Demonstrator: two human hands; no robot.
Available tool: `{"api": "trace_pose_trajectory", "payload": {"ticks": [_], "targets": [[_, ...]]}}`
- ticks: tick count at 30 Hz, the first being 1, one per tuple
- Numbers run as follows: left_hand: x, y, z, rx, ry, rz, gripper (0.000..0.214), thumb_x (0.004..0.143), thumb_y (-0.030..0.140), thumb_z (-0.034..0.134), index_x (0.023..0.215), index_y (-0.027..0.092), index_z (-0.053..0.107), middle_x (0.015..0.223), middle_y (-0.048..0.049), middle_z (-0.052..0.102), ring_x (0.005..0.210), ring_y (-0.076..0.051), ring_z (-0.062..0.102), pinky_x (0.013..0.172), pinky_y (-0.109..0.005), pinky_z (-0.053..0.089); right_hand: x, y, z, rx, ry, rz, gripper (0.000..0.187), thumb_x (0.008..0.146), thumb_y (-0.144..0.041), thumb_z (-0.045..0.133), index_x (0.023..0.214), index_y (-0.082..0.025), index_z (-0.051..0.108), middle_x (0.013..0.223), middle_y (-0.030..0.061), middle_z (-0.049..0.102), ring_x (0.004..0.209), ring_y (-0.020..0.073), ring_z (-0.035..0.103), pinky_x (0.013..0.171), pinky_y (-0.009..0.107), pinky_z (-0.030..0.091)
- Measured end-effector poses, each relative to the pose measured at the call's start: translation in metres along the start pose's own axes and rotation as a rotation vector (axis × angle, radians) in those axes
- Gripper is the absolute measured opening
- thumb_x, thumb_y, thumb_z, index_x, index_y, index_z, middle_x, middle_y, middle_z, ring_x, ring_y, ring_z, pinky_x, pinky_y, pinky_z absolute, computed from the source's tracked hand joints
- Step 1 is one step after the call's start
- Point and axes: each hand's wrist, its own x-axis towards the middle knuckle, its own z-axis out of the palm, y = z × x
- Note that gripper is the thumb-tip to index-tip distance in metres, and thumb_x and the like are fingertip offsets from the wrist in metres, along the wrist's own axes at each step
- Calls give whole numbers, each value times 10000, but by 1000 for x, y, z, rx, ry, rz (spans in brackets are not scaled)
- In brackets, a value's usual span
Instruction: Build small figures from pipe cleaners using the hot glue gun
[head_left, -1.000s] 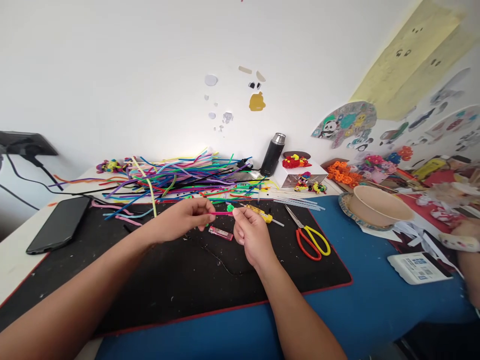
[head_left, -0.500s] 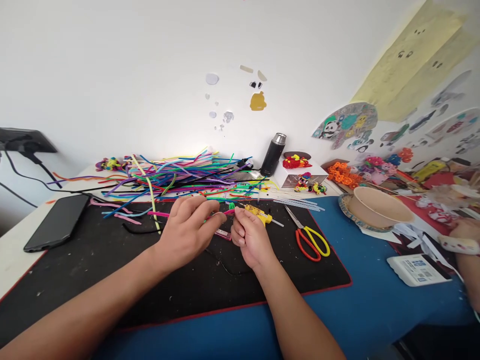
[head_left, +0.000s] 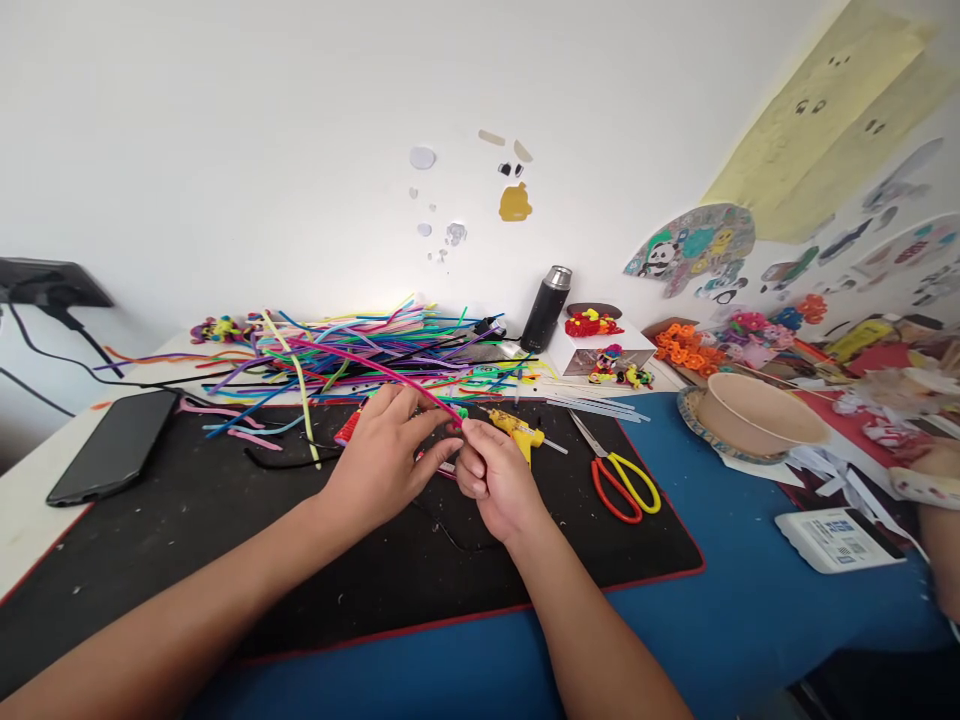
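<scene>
My left hand (head_left: 386, 455) and my right hand (head_left: 495, 480) meet over a black mat (head_left: 225, 540). Both pinch a pink pipe cleaner (head_left: 375, 370) that slants up and to the left from my fingertips. A small green piece (head_left: 462, 411) sits at its near end, by my right thumb. A small red thing (head_left: 346, 428) shows just left of my left hand. A yellow glue gun (head_left: 519, 430) lies right behind my right hand. Partly hidden under my hands is a little red box.
A heap of coloured pipe cleaners (head_left: 360, 350) lies behind the mat. A phone (head_left: 112, 445) rests at the left, red and yellow scissors (head_left: 622, 475) at the right. Further right stand a black flask (head_left: 547, 308), a paper bowl (head_left: 754, 412), a white box (head_left: 838, 537) and another person's arm (head_left: 934, 500).
The pink pipe cleaner's far end has swung up from lying level to slanting up-left. My left hand moved right, close against my right hand, which drew slightly toward me.
</scene>
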Motion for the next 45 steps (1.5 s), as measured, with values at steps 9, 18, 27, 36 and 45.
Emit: {"api": "trace_pose_trajectory", "payload": {"ticks": [9, 18, 27, 36, 45], "targets": [[4, -11, 1, -314, -93, -76, 172, 1008, 325, 586, 970, 209, 707, 993, -84, 694, 965, -268, 611, 876, -403, 479, -3, 3, 2, -173, -50, -67, 389, 860, -519, 744, 740, -192, 571, 485, -95, 419, 379, 48, 286, 402, 218, 147], [17, -17, -27, -537, -266, -306, 268, 946, 427, 599, 799, 214, 667, 773, -15, 653, 730, -198, 576, 656, -299, 409, -2, 4, 1, -336, 10, -177, 412, 882, -578, 709, 967, -175, 688, 496, -92, 447, 404, 77, 348, 397, 214, 232], [13, -16, -20, -644, -410, -374, 260, 907, 447, 632, 823, 214, 709, 757, -11, 679, 712, -201, 594, 640, -288, 409, 2, 10, -4, -397, 76, -259, 369, 848, -546, 764, 925, -192, 699, 520, -84, 450, 421, 78, 335, 403, 222, 270], [12, -10, -14, -784, -345, -465, 239, 885, 451, 664, 873, 213, 693, 769, 5, 695, 719, -185, 612, 650, -273, 445, 3, 9, -5, -351, 95, -262, 369, 834, -552, 780, 875, -205, 660, 518, -93, 429, 411, 73, 315, 399, 218, 262], [8, -9, -8, -821, -292, -517, 226, 869, 423, 661, 829, 201, 654, 713, 17, 650, 658, -166, 572, 612, -269, 430, 4, 12, -7, -351, 71, -252, 360, 853, -540, 774, 883, -203, 650, 534, -97, 432, 418, 70, 316, 404, 217, 266]]}}
